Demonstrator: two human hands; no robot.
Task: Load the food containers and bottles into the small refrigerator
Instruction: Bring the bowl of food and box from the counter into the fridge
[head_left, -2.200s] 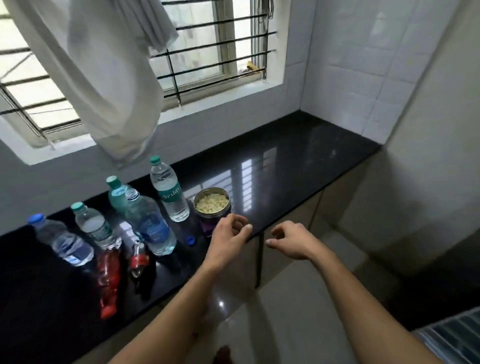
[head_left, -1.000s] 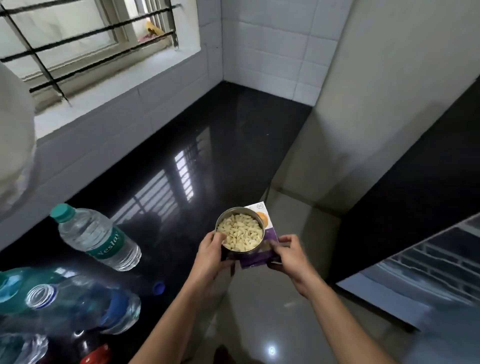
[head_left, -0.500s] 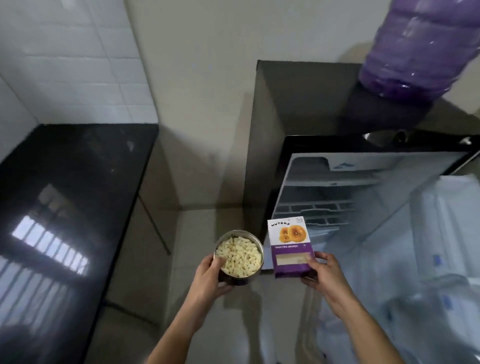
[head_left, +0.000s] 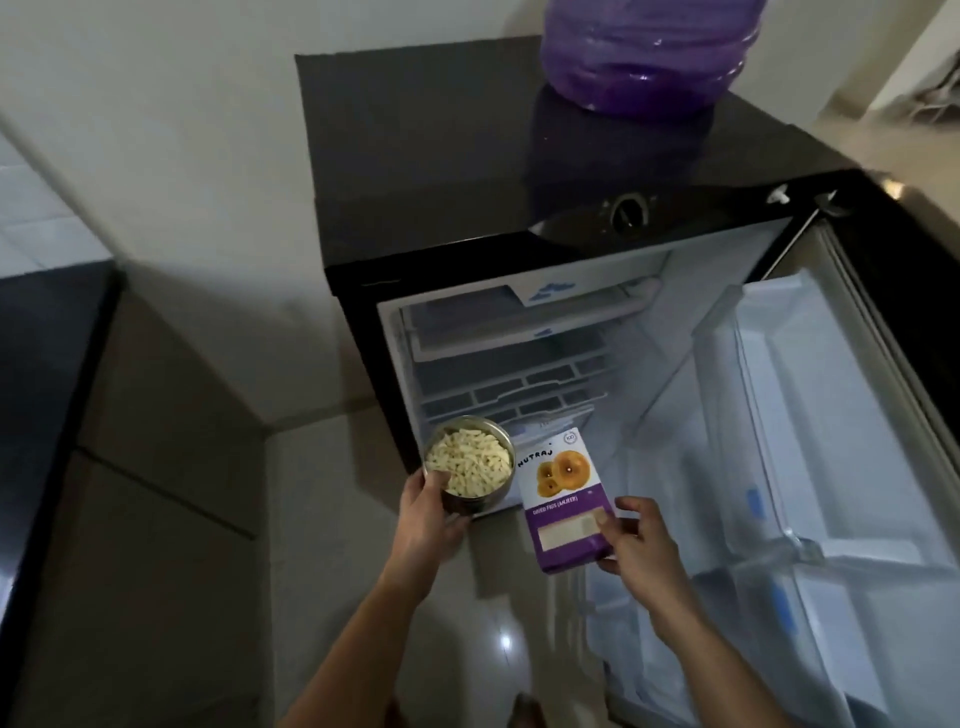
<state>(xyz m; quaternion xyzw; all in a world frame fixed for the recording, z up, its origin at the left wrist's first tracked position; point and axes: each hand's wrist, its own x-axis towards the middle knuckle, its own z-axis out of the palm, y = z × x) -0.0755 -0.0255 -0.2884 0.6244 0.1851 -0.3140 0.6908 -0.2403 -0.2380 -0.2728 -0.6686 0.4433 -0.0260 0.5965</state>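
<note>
My left hand (head_left: 427, 514) grips a round steel container (head_left: 470, 465) filled with pale food pieces, thumb over its near rim. My right hand (head_left: 641, 545) holds a white and purple carton of dried figs (head_left: 563, 501) by its lower right corner, upright and face toward me. Both are held side by side just in front of the small black refrigerator (head_left: 415, 187), low before its open cavity. White wire shelves (head_left: 514, 384) show inside, with nothing on them that I can see. The refrigerator door (head_left: 841, 447) stands swung open to the right.
A large purple water jug (head_left: 649, 52) stands on top of the refrigerator. The black counter (head_left: 47, 395) edge lies at far left, with beige cabinet fronts (head_left: 156, 467) below. Shiny tiled floor (head_left: 498, 644) lies between me and the refrigerator.
I lifted the steel container and the carton off the counter and turned right. Both items are now closer to the open refrigerator, which fills more of the view.
</note>
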